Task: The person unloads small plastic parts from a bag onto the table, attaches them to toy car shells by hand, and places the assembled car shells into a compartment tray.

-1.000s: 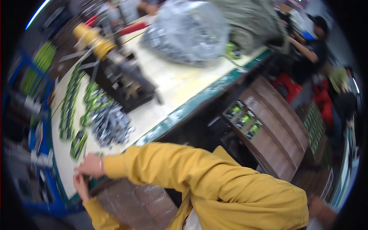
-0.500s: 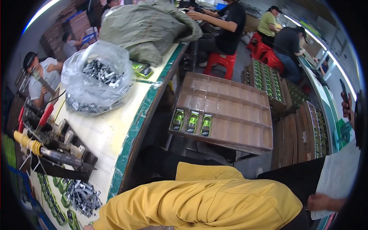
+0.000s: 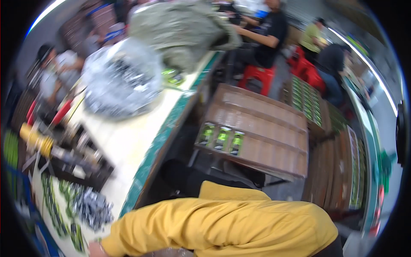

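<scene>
My right arm, in a yellow sleeve [image 3: 214, 222], reaches across the lower part of the view to the workbench. My right hand [image 3: 96, 249] shows only in part at the bottom edge, smeared by motion, and its fingers cannot be made out. Close to it lie green toy car parts [image 3: 76, 235] and a pile of small grey metallic-looking pieces [image 3: 95, 209]. Whether the hand touches or holds any of these is hidden. My left hand is out of view.
A bench fixture with a yellow coiled hose [image 3: 36, 137] stands at left. Behind are a clear bag of grey parts [image 3: 122, 81] and a grey-green sack [image 3: 175, 32]. Right of the bench, a divided brown tray [image 3: 265, 143] holds three green toy cars [image 3: 221, 139]. People sit on red stools [image 3: 259, 79].
The view has turned and blurred, so the bench, bag and tray sit slightly further right. More of my right hand shows. A person in a pale garment at the right edge has left view.
</scene>
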Motion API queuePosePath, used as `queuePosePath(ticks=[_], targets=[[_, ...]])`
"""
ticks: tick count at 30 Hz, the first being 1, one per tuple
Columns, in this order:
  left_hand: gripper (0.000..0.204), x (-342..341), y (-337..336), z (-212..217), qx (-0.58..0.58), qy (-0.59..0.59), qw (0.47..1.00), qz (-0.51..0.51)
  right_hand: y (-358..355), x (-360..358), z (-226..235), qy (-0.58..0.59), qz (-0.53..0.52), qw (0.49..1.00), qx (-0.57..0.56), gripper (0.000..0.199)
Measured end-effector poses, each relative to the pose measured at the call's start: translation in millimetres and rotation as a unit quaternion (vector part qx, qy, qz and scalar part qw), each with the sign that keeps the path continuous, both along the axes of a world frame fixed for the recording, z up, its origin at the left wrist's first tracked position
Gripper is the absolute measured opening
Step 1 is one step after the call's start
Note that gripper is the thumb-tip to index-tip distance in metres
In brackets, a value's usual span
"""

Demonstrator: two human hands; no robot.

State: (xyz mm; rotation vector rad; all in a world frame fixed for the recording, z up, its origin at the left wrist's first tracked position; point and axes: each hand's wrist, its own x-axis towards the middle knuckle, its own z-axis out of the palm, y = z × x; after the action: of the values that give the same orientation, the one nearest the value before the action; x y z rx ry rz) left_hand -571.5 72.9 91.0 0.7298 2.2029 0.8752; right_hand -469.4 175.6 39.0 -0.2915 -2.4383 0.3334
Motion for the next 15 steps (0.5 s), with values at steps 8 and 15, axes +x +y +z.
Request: queuePosePath(ticks=[8, 15], targets=[[0.016, -56, -55, 22, 0.198, -0.139, 0.969, 0.042, -41, -23, 72, -0.014, 0.110, 0.989, -0.092, 0.018], [0.014, -25, -83, 37, 0.170, -0.054, 0.981, 0.079, -61, -4, 82, -0.031, 0.133, 0.991, -0.008, 0.057]])
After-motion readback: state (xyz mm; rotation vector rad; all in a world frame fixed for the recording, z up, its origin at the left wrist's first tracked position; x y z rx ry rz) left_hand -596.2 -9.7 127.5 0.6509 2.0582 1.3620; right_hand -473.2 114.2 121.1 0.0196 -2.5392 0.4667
